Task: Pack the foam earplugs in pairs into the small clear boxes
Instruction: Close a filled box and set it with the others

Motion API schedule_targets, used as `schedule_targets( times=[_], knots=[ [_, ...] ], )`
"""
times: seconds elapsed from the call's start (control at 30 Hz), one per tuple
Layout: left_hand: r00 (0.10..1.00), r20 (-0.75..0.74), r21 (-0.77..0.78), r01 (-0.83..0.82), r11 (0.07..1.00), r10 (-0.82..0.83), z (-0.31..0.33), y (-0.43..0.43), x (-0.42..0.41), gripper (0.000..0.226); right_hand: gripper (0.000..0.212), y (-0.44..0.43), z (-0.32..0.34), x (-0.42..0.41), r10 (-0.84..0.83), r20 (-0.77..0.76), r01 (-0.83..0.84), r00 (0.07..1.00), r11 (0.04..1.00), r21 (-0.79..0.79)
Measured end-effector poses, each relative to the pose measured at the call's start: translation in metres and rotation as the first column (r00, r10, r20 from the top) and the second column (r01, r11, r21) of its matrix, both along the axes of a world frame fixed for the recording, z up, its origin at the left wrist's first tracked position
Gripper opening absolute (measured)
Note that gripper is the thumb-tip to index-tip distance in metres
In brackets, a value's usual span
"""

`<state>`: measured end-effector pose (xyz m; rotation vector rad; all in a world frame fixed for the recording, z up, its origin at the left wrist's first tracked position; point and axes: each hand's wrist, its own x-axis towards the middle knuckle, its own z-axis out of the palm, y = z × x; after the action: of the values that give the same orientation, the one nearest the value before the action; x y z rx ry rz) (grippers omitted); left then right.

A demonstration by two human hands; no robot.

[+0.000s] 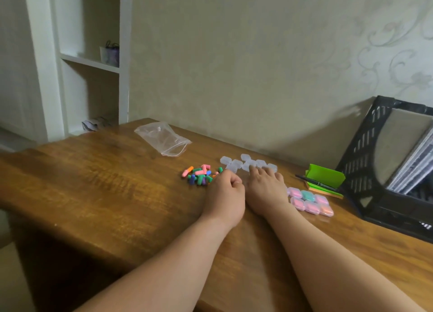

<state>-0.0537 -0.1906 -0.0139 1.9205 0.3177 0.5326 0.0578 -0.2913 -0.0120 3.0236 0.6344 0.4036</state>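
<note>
The tabletop (pixel 93 183) is brown wood with dark streaks. On the tabletop, the earplugs (pixel 200 174) are pink, green, blue, purple and orange. The filled boxes (pixel 310 202) show pink, teal and orange. The crate (pixel 356 166) is black. The wall (pixel 257 65) behind the tabletop has pale swirls.

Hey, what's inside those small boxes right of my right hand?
Foam earplugs show through the clear boxes: mostly pink, one teal, one orange. How many each holds is too blurred to tell.
</note>
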Motion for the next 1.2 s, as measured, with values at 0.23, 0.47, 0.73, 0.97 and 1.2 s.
schedule_targets(
  times=[0.23, 0.47, 0.73, 0.97, 1.2],
  knots=[
    [1.000, 0.005, 0.000, -0.016, 1.000, 0.016, -0.001, 0.000, 0.001, 0.017, 0.036, -0.002, -0.002, -0.019, 0.075, 0.077, -0.078, 0.994, 0.996, 0.036],
    [0.992, -0.118, 0.058, 0.045, 0.997, -0.038, 0.001, 0.009, 0.007, 0.015, 0.041, -0.016, 0.004, -0.040, 0.098, -0.076, -0.069, 0.992, 0.948, 0.310],
    [0.991, -0.103, 0.254, 0.112, 0.961, -0.088, -0.005, 0.016, 0.016, 0.018, 0.030, -0.025, 0.004, -0.034, 0.188, -0.244, -0.013, 0.951, 0.816, 0.577],
    [0.980, -0.007, 0.133, 0.197, 0.971, -0.198, -0.008, 0.022, 0.010, 0.033, 0.022, -0.038, -0.003, -0.036, 0.618, -0.374, 0.354, 0.692, 0.162, 0.921],
    [0.968, -0.040, 0.169, 0.249, 0.954, -0.246, -0.008, 0.022, 0.005, 0.041, 0.036, -0.038, 0.000, -0.038, 0.594, -0.425, 0.357, 0.683, 0.237, 0.904]
  ],
)
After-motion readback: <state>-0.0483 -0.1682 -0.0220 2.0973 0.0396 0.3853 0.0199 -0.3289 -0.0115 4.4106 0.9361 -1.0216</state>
